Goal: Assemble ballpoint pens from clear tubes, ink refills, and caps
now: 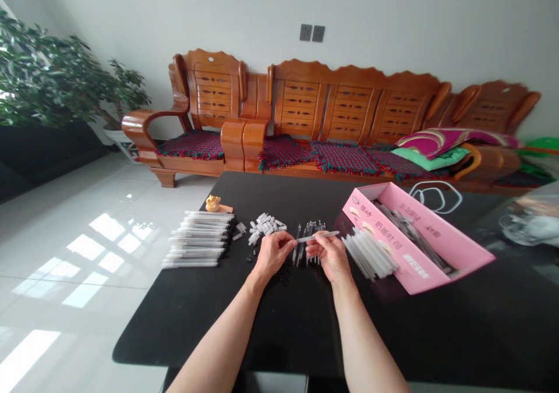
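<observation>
Holding a thin clear pen [315,237] between both hands, the person is working above the middle of a black tabletop [283,335]. The left hand [273,254] is pinching the pen's left end with its fingertips, and the right hand [331,258] is closing its fingers around the barrel. The two hands are near together but apart, and the pen is bridging the gap between them. Its long axis is lying almost level across the view, rising a little to the right, but I cannot tell which end is the tip.

Directly below the pen, loose pens [309,247] are lying close together, and a pink box [419,218] is resting toward the tabletop's right edge, with clear tubes [369,254] spreading out from it. To the left, a stack of pens [198,240] and white plastic parts [265,227] are sitting near the far edge, with small black bits [250,257] lying nearby.

The main risk is a weak pinch: the smooth pen could be slipping out and rolling on the tabletop. A careless elbow or wrist could also be pushing the loose pens out of order or scattering the black bits.
</observation>
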Motion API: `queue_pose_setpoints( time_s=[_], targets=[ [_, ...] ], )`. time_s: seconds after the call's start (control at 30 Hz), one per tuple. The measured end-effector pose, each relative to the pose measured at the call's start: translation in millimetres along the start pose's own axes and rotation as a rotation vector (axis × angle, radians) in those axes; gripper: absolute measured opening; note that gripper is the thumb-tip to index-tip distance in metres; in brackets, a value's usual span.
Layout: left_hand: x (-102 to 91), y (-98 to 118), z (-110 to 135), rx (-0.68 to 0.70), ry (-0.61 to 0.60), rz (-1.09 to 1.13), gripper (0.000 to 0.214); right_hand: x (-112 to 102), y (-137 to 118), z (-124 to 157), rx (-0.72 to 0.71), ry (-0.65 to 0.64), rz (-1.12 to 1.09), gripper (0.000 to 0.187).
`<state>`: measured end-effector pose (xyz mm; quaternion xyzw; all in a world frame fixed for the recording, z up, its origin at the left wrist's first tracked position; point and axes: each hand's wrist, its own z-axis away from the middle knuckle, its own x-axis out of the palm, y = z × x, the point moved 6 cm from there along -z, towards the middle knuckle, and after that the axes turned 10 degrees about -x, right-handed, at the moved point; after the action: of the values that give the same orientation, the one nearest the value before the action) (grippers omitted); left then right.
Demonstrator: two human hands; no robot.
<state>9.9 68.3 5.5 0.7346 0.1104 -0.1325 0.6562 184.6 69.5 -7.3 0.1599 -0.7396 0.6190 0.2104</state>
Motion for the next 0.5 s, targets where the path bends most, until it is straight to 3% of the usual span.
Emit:
queue_pose_setpoints(
  time_s=[0.2, 0.3, 0.43, 0.5],
  targets=[
    [-10.3, 14, 3, 0.014, 0.066, 0.023, 0.030, -2, -1, -1, -0.008, 0.023, -0.027, 0.024],
    [-39.8, 12, 3, -0.015, 0.273, 0.116, 0.033, -5, -4, -3, -0.041, 0.046, -0.084, 0.020],
    [-88.8, -11, 4, -0.093, 0.629, 0.191, 0.036, -6, -4, -3, -0.029, 0.003, -0.109, 0.018],
    [-103.0, -23, 5, -0.137, 0.720, 0.186, 0.036, -6, -3, -4, -0.024, -0.022, -0.107, 0.017]
  ],
)
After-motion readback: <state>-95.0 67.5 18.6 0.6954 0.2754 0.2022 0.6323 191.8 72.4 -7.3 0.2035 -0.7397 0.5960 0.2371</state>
